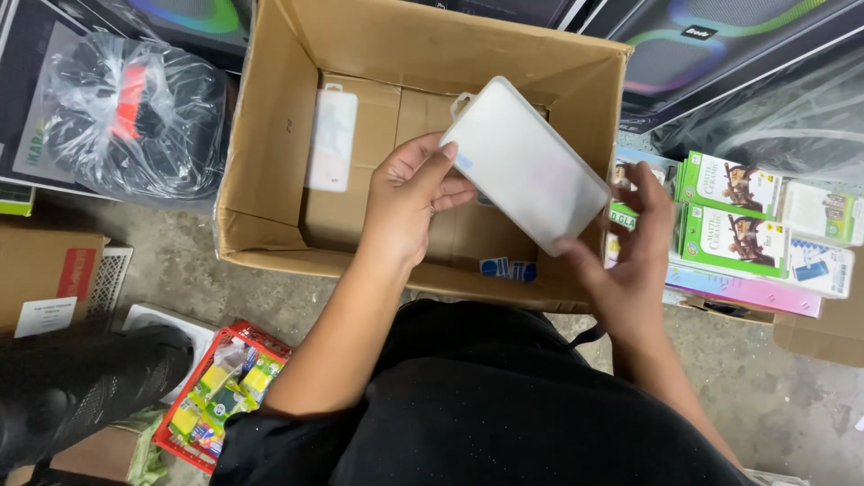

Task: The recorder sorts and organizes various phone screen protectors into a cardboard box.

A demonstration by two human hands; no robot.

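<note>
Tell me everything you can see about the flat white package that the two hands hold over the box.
The flat white package is a thin frosted plastic case, rectangular with rounded corners and a hang tab at its upper left end. It looks translucent; its contents cannot be made out. It is tilted, held above the open cardboard box. The left hand grips its left edge with thumb and fingers, and the right hand touches its lower right corner.

Looking like a shop stockroom: sitting on a bare concrete floor (792,405), with an open cardboard box (270,135) at centre, stacked green packets (729,211) lying at right, boxed speakers (720,45) leaning along the top, and a plastic-wrapped bundle (135,112) resting upper left.
</note>
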